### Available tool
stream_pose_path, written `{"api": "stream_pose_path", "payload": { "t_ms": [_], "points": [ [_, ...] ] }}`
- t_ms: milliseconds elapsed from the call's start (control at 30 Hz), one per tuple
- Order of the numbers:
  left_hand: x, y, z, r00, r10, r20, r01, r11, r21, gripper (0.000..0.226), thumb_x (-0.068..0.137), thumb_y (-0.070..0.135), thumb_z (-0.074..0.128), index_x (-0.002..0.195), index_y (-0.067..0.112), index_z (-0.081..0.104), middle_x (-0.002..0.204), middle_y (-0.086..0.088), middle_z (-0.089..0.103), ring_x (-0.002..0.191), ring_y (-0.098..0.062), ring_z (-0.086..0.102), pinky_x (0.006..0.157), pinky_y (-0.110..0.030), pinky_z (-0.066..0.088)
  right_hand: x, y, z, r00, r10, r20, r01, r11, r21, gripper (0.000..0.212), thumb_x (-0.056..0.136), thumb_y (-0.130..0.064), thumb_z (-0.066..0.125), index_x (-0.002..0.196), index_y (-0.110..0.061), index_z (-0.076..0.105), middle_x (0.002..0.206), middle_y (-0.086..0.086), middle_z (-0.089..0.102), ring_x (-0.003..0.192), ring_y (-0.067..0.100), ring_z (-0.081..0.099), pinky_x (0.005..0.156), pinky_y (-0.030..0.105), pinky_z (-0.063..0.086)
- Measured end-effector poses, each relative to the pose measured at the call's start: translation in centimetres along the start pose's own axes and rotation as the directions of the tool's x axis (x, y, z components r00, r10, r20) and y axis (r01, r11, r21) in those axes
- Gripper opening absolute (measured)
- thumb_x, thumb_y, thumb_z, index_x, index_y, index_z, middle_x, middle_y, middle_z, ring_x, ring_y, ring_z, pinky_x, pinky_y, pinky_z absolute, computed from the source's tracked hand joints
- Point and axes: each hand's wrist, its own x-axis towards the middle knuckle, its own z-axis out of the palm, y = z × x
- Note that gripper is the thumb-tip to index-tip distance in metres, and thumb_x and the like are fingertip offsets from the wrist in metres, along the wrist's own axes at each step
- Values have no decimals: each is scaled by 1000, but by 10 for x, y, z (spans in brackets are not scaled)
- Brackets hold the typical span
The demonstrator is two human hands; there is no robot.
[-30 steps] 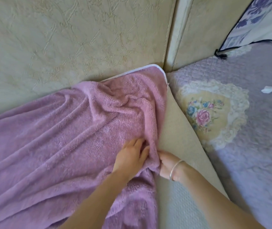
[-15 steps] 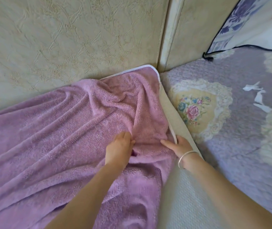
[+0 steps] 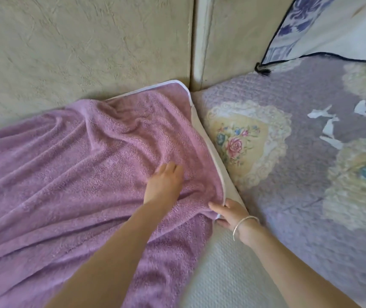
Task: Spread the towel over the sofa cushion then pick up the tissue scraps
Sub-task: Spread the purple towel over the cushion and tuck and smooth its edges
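Note:
A wrinkled purple towel [image 3: 66,174] covers most of the cream sofa cushion [image 3: 217,274], with its far corner near the backrest. My left hand [image 3: 164,184] lies flat on the towel, fingers together, palm down. My right hand [image 3: 229,213], with a silver bracelet on the wrist, pinches the towel's white-trimmed right edge against the cushion's side. Several white tissue scraps [image 3: 329,126] lie on the lilac quilted cover at the right.
A beige textured backrest [image 3: 88,45] runs along the top. The lilac quilted cover [image 3: 299,196] with floral patches lies over the neighbouring seat. A blue-and-white pillow [image 3: 333,30] leans in the top right corner.
My right hand has drawn the towel's edge rightward to the cushion's side. My left hand has gone from bunching the fabric to lying flat. The view has shifted right, so more scraps show.

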Motion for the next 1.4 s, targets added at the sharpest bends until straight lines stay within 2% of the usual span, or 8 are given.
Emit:
{"api": "stream_pose_path", "payload": {
  "t_ms": [300, 433, 600, 733, 967, 1133, 1300, 1400],
  "points": [
    [57, 69, -6, 861, 385, 332, -469, 853, 227, 68, 84, -15, 47, 141, 19, 33, 147, -6, 25, 117, -30, 52, 85, -41, 54, -3, 7, -26, 994, -107, 39, 113, 905, -409, 36, 87, -12, 59, 56, -20, 43, 57, -2, 47, 58, 14, 49, 58, 22, 39],
    [69, 74, -3, 868, 358, 344, -463, 833, 303, 47, 86, -9, 52, 128, 11, 48, 123, -10, 43, 104, -28, 59, 82, -37, 53, -3, 26, -18, 981, -166, -104, 115, 919, -376, 42, 93, -15, 48, 54, -18, 30, 57, 5, 38, 70, 24, 49, 79, 49, 48],
    [74, 83, -4, 913, 350, 211, -398, 877, 269, 40, 87, -10, 50, 121, 9, 51, 115, -9, 48, 97, -27, 61, 77, -36, 53, 2, 13, -37, 954, -256, -154, 160, 873, -460, 44, 97, -12, 40, 55, -18, 27, 53, 1, 33, 35, 5, 43, 41, 22, 30],
    [72, 89, 3, 932, 325, 158, -352, 916, 194, 36, 89, -7, 51, 120, 10, 54, 115, -9, 51, 92, -25, 64, 79, -34, 55, 1, 15, -62, 931, -317, -182, 176, 825, -536, 44, 95, -17, 45, 55, -25, 29, 53, -7, 34, 63, 25, 53, 57, 27, 31],
    [47, 84, 13, 846, 444, 294, -511, 834, 209, 51, 90, -6, 45, 135, 18, 41, 140, -5, 34, 116, -25, 52, 83, -36, 53, -22, 40, -41, 984, 50, 171, -58, 997, 46, 18, 90, -24, 57, 73, -21, 52, 74, -2, 55, 67, 8, 53, 63, 19, 46],
    [27, 81, 24, 754, 529, 389, -632, 745, 214, 40, 92, 10, 52, 131, 21, 47, 135, -4, 35, 119, -20, 46, 84, -34, 54, -35, 60, -33, 965, -40, 259, -11, 981, 194, 27, 81, -18, 69, 96, -27, 48, 95, -10, 61, 90, 5, 58, 79, 22, 48],
    [26, 90, 28, 765, 537, 356, -625, 752, 208, 34, 93, 7, 52, 125, 16, 50, 127, -4, 45, 109, -21, 55, 80, -34, 56, -44, 58, -15, 966, -82, 247, 124, 979, -161, 36, 77, -33, 68, 71, 2, 60, 71, 22, 63, 65, 20, 58, 68, 24, 48],
    [27, 102, 26, 794, 500, 346, -586, 782, 212, 33, 94, 4, 47, 125, 14, 48, 118, -5, 51, 106, -23, 58, 79, -32, 54, -51, 63, -26, 985, -99, 143, 152, 893, -423, 41, 93, -32, 49, 58, -12, 46, 51, 1, 31, 45, 10, 30, 46, 19, 22]
  ]
}}
